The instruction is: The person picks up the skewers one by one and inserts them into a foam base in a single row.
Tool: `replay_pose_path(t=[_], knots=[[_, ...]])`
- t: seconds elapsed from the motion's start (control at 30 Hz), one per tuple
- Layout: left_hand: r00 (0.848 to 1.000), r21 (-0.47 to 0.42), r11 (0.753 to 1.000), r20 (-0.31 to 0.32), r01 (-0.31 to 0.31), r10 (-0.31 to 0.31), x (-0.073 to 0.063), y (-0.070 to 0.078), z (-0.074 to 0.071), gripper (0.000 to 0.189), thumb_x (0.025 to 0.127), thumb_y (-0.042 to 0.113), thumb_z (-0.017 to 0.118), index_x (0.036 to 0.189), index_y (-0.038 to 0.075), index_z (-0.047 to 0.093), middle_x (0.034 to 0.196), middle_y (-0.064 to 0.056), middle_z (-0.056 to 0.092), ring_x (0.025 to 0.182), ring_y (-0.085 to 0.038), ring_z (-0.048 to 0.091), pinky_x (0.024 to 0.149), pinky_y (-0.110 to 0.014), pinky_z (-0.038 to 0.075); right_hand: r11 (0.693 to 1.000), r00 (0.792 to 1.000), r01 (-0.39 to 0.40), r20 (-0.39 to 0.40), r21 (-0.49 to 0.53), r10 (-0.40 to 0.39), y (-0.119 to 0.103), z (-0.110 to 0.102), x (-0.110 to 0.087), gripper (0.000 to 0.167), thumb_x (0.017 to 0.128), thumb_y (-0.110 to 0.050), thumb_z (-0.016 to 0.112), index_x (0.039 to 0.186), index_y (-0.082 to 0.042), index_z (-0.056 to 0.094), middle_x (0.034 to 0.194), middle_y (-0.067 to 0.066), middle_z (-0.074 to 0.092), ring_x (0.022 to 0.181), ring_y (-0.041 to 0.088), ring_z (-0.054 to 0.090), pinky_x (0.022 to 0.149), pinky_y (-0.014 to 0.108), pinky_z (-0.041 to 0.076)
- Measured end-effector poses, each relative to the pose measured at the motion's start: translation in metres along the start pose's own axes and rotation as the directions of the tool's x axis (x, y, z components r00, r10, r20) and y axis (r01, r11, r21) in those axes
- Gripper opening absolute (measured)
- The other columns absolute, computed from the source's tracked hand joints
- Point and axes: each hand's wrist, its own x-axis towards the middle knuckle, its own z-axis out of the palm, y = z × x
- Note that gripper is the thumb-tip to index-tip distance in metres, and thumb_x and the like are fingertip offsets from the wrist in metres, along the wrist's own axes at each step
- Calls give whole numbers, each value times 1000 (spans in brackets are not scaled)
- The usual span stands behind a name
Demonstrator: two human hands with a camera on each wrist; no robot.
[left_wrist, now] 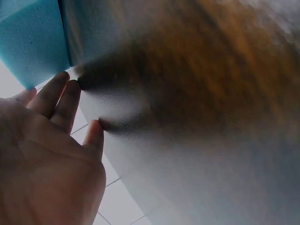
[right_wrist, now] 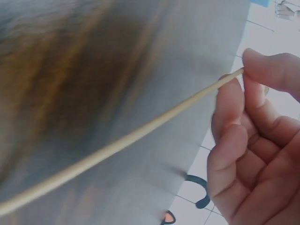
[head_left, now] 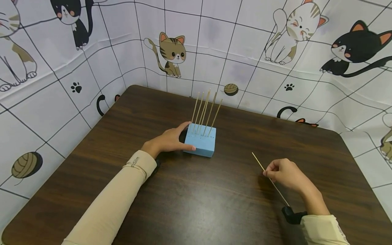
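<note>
A light blue foam block (head_left: 199, 144) sits on the table, with several thin wooden skewers (head_left: 204, 110) standing in its top along the far side. My left hand (head_left: 169, 139) holds the block's left side, the thumb along the near face and a finger at the far left corner. In the left wrist view, the other fingers (left_wrist: 65, 101) reach below the block (left_wrist: 35, 44). To the right, my right hand (head_left: 284, 175) pinches a single skewer (head_left: 279, 191) between thumb and fingertips. That skewer (right_wrist: 122, 145) slants across the right wrist view.
The dark brown wooden table (head_left: 220, 190) has rounded far corners. Behind it and at both sides hangs a white grid-patterned cloth (head_left: 211, 44) printed with cartoon cats. A black wrist device (head_left: 292, 216) sits under the right wrist, near the skewer's lower end.
</note>
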Motion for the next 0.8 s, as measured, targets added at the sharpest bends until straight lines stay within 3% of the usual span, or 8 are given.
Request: replay_pose_path(t=[0.17,0.37,0.63,0.8], knots=[[1000,-3,1000,-2,-2,2,0,-1,0,110,79,61,73,160,26,7,164,-5,22,146,-38,29,114,-62,26,1000,999,1,-54,26,0,-12,-6,2,14,94,-18,67,90,-6,69,69,1,62,70,17,57,67,32,43],[1000,-9,1000,2,-2,2,-1,0,0,110,79,61,73,161,26,7,164,-5,22,146,-38,28,113,-62,27,999,988,30,-155,32,-25,-22,-11,4,13,93,-19,68,95,-6,70,83,4,70,72,17,59,66,31,46],[1000,-7,1000,3,8,-8,-1,0,1,110,79,62,73,161,27,7,165,-4,21,147,-38,27,113,-63,26,996,954,90,-287,-9,-89,-36,-13,9,13,94,-23,67,95,-11,71,90,5,74,73,16,57,63,28,45],[1000,-10,1000,-2,0,0,-1,0,0,110,79,62,73,161,26,7,165,-3,21,147,-38,27,113,-63,26,992,923,122,-366,-16,-120,-47,-13,15,15,95,-27,67,92,-13,69,85,3,71,72,18,56,62,29,44]])
